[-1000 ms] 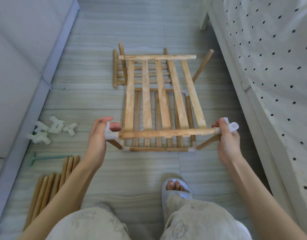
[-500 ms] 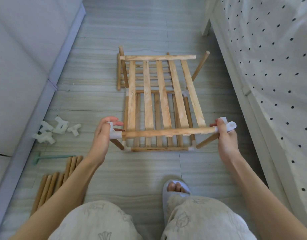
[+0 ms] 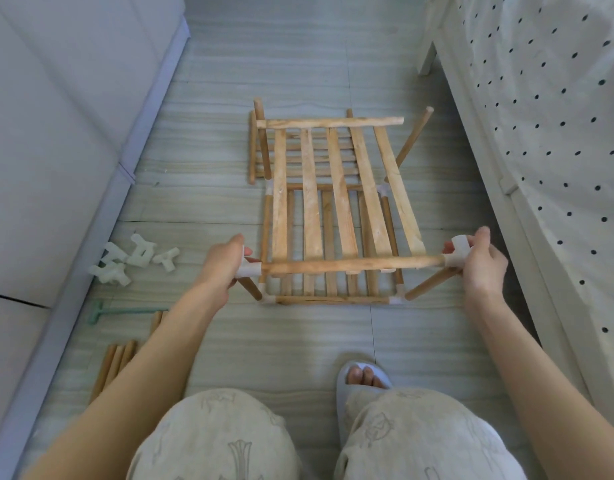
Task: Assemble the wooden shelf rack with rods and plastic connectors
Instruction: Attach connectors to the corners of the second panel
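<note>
On the grey floor (image 3: 298, 341), between a sofa and a dotted bed, a slatted wooden shelf panel (image 3: 336, 202) is held over a lower rack frame (image 3: 329, 299). Its slats run away from the person; its near rod (image 3: 350, 265) lies left to right. The left hand (image 3: 224, 263) and right hand (image 3: 480, 263) each curl fingers round a white connector on the rod's ends. Spare connectors (image 3: 132, 258) lie left.

We reach both arms forward and down, our left hand (image 3: 225, 261) and right hand (image 3: 480, 263) each curled in a grip, knuckles outward, level with one another.
</note>
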Motion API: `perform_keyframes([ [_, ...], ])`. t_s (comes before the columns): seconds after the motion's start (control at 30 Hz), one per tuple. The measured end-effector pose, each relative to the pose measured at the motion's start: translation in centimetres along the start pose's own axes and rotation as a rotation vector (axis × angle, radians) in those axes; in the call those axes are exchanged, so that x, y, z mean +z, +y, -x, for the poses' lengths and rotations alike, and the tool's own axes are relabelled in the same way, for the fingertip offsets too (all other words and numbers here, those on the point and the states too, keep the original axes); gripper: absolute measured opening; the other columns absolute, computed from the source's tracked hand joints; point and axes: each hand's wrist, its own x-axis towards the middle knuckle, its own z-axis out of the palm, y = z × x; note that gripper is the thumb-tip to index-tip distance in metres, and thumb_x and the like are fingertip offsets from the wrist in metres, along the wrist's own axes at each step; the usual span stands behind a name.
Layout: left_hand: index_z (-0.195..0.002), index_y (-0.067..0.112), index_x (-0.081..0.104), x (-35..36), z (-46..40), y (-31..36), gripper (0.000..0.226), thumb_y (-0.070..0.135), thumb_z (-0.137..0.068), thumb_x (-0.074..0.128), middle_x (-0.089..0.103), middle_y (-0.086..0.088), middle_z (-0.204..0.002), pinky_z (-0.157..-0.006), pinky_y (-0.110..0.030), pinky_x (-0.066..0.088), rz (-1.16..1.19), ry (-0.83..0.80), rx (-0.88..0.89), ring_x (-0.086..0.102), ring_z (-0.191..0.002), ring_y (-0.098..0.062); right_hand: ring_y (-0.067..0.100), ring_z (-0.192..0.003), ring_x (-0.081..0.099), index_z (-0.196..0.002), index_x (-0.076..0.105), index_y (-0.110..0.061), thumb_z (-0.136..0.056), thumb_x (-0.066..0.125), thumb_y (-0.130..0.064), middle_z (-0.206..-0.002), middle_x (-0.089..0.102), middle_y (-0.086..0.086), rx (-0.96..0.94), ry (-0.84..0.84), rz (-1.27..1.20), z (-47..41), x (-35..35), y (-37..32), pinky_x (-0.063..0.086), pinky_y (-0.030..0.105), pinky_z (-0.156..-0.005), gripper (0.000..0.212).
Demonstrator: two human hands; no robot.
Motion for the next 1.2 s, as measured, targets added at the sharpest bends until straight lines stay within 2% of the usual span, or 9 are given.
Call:
perform_keyframes([
  [0.1,-0.074,0.017,0.055,0.5,-0.4,-0.6,0.039,0.029,-0.1,0.029,0.064,-0.006,-0.094,-0.082,-0.033,0.047,-0.083,0.135,0.075,0.055,-0.088,-0.023,0.013,-0.074,0.065,-0.1,0.058,-0.011,-0.097,0.024,-0.027,-0.087,0.069,0.008,-0.019,0.025,-0.055,0.1,0.4,0.3,0.047,0.025,-0.071,0.037],
  [0.33,-0.072,0.016,0.054,0.3,-1.1,-1.3,0.04,0.026,-0.101,0.028,0.06,-0.001,-0.074,-0.089,-0.037,0.048,-0.065,0.18,0.074,0.057,-0.087,-0.024,0.009,-0.066,0.063,-0.11,0.058,-0.011,-0.092,0.031,-0.021,-0.078,0.065,0.003,-0.038,-0.025,-0.068,-0.3,0.6,0.8,0.047,0.028,-0.071,0.034],
  [0.47,-0.076,0.016,0.05,0.1,-1.2,-0.5,0.029,0.019,-0.1,0.034,0.058,0.001,-0.074,-0.078,-0.032,0.05,-0.139,0.128,0.077,0.054,-0.071,-0.012,0.016,-0.084,0.058,-0.112,0.057,-0.012,-0.097,0.026,-0.023,-0.085,0.066,0.007,-0.016,-0.079,-0.017,0.0,0.3,0.1,0.042,0.035,-0.089,0.036],
  [0.57,-0.093,0.013,0.054,0.1,-0.8,-0.3,0.02,0.021,-0.1,0.038,0.059,0.005,-0.075,-0.07,-0.028,0.05,-0.213,0.075,0.101,0.056,-0.075,-0.014,0.021,-0.095,0.056,-0.098,0.055,-0.017,-0.099,0.026,-0.03,-0.098,0.067,0.009,0.045,-0.145,0.017,0.2,-0.3,-0.4,0.038,0.041,-0.101,0.032],
  [0.67,-0.096,0.012,0.061,-0.2,-0.1,-0.3,0.029,0.028,-0.099,0.037,0.066,-0.003,-0.085,-0.083,-0.033,0.046,-0.248,0.09,0.25,0.059,-0.095,-0.025,0.018,-0.094,0.057,-0.108,0.058,-0.011,-0.099,0.028,-0.041,-0.095,0.066,0.002,0.055,-0.177,0.061,0.1,-0.9,-0.4,0.038,0.039,-0.098,0.043],
  [0.77,-0.101,0.012,0.067,-0.9,0.4,0.1,0.03,0.028,-0.096,0.042,0.067,-0.009,-0.104,-0.086,-0.033,0.041,-0.502,0.116,0.423,0.057,-0.104,-0.029,0.019,-0.095,0.055,-0.118,0.058,-0.007,-0.098,0.032,-0.04,-0.108,0.061,0.009,0.024,-0.163,0.128,0.4,-1.1,-0.6,0.04,0.035,-0.089,0.046],
  [0.97,-0.13,0.013,0.052,-1.7,2.0,-0.2,0.036,0.028,-0.099,0.042,0.051,-0.007,-0.135,-0.101,-0.03,0.033,-0.445,-0.139,0.459,0.046,-0.125,-0.022,0.029,-0.136,0.031,-0.146,0.027,-0.012,-0.098,0.038,-0.029,-0.149,0.033,0.013,-0.137,-0.126,0.346,3.6,-1.2,-1.7,0.028,0.039,-0.109,0.052],
  [1.1,-0.142,0.012,0.038,-3.3,4.0,-1.1,0.045,0.023,-0.099,0.042,0.029,-0.007,-0.152,-0.111,-0.027,0.019,-0.496,-0.152,0.51,0.027,-0.14,-0.02,0.029,-0.14,0.021,-0.145,0.027,-0.011,-0.099,0.039,-0.025,-0.155,0.013,0.015,-0.227,-0.21,0.581,6.8,-1.1,-2.7,0.026,0.038,-0.11,0.049],
  [1.2,-0.142,0.013,0.039,-4.9,5.8,-1.6,0.044,0.023,-0.1,0.041,0.037,-0.007,-0.148,-0.106,-0.028,0.029,-0.479,-0.165,0.527,0.038,-0.134,-0.021,0.032,-0.139,0.024,-0.142,0.033,-0.007,-0.099,0.038,-0.022,-0.154,0.014,0.015,-0.312,-0.312,0.632,9.5,-0.7,-3.9,0.032,0.039,-0.109,0.046],
])
